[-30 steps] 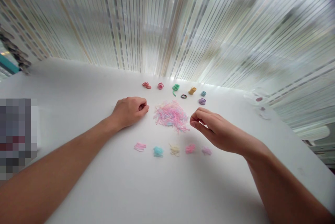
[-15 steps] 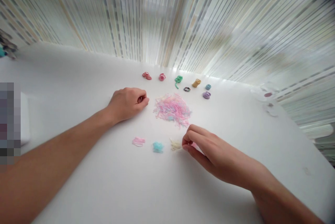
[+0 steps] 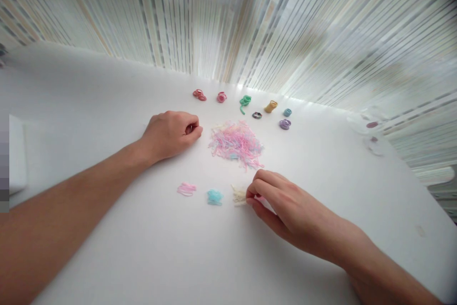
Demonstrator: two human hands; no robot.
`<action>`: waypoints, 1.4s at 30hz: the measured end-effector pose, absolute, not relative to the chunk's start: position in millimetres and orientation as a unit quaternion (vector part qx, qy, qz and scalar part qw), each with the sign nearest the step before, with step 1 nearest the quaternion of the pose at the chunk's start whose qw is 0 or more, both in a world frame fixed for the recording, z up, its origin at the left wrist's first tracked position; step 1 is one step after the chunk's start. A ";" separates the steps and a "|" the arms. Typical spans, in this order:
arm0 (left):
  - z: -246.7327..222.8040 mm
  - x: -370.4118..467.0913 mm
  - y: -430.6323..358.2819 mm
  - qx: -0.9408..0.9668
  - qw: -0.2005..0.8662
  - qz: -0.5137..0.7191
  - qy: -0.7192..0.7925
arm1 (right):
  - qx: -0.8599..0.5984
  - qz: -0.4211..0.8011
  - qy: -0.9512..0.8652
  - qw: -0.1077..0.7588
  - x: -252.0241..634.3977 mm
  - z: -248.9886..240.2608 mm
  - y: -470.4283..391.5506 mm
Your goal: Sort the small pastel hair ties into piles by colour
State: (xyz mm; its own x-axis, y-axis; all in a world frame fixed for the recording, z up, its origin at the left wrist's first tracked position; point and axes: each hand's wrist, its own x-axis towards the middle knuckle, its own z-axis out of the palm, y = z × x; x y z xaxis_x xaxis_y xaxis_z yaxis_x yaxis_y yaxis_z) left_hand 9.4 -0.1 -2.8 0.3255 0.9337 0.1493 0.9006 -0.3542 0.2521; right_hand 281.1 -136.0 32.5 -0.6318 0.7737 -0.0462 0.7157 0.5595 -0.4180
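My right hand [image 3: 278, 200] is pinched, its fingertips at the right edge of a small bunch of cream strands [image 3: 239, 195]. Whatever sits between those tips is too small to make out. A bit of pink shows behind the fingers. My left hand [image 3: 171, 133] rests on the table with its fingers curled closed, and their contents are hidden. Just right of it lies a loose heap of thin pink, pale blue and cream strands [image 3: 236, 145]. In front of the heap are a pink bunch [image 3: 186, 189] and a light blue bunch [image 3: 214, 197].
Along the back of the white table [image 3: 143, 248] lie coiled red [image 3: 199, 95], pink [image 3: 222, 97], green [image 3: 245, 101], yellow [image 3: 271, 106], blue [image 3: 287, 112] and purple [image 3: 285, 124] pieces and a dark ring [image 3: 257, 115]. Strip curtains [image 3: 221, 19] hang behind. Clear objects [image 3: 373, 145] stand right.
The view has shifted slightly. My right fingertips stay at the cream bunch, with a small move left over it. My left hand holds its curled pose.
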 end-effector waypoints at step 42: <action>-4.4 5.1 -0.3 0.816 0.082 0.152 0.552 | -0.474 0.110 -0.820 0.301 296.9 12.8 -112.5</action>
State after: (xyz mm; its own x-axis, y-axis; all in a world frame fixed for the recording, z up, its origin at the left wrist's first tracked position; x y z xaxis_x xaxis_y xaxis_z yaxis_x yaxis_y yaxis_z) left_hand 5.1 -0.3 -4.4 0.3453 0.9253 0.1568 0.8754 -0.3778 0.3016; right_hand 296.9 -112.5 12.8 -0.3688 0.8444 0.3885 0.7116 0.5254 -0.4664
